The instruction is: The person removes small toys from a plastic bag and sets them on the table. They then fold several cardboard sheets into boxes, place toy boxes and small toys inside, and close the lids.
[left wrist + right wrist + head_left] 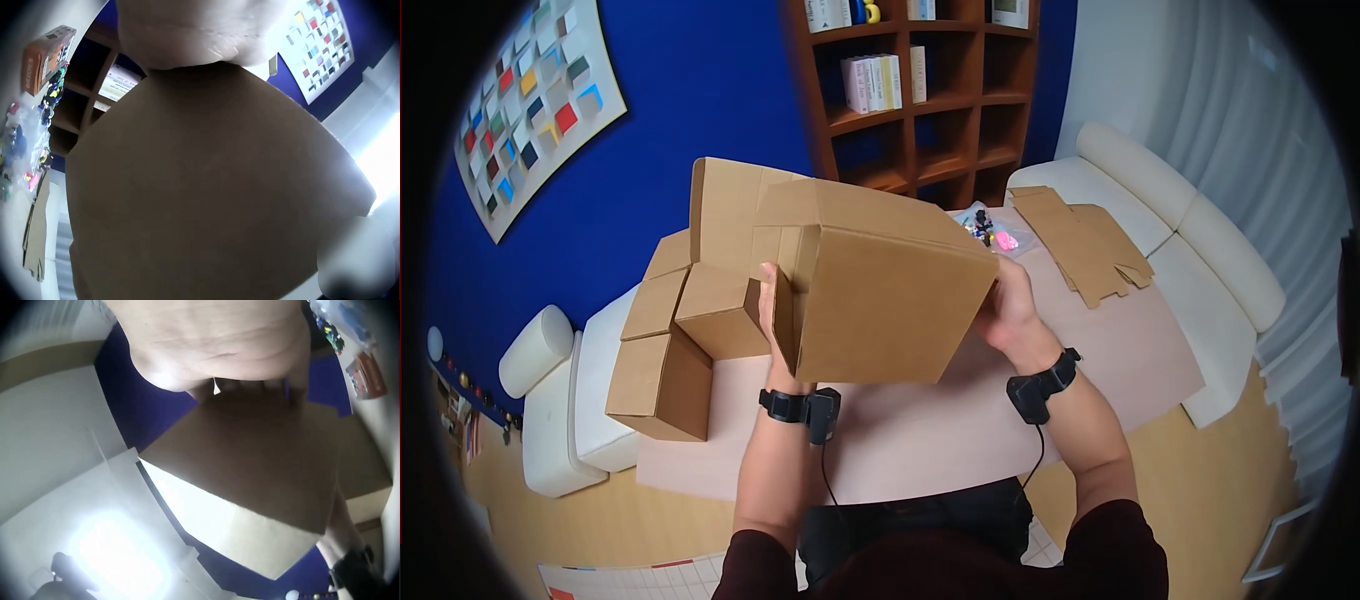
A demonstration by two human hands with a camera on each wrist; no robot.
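Note:
Both hands hold a large brown cardboard box (pixel 890 300) up over the table, tilted, its flaps standing out on the left. My left hand (pixel 772 320) grips the flap side, fingertips showing above a flap edge. In the left wrist view, a broad cardboard panel (pixel 194 181) reaches out from under the left palm. At the box's right side, my right hand (pixel 1012 305) holds the edge, most of its fingers hidden behind the cardboard. The right wrist view shows the right hand (pixel 219 344) with its fingers against the box (pixel 262 462).
Several brown boxes (pixel 658 370) stand together on the table's left side. Flattened cardboard (pixel 1080 240) lies at the right, near a clear bag of small colourful pieces (pixel 982 228). An orange packet (pixel 47 59) shows in the left wrist view. White sofas (pixel 1140 190) flank the table (pixel 880 450).

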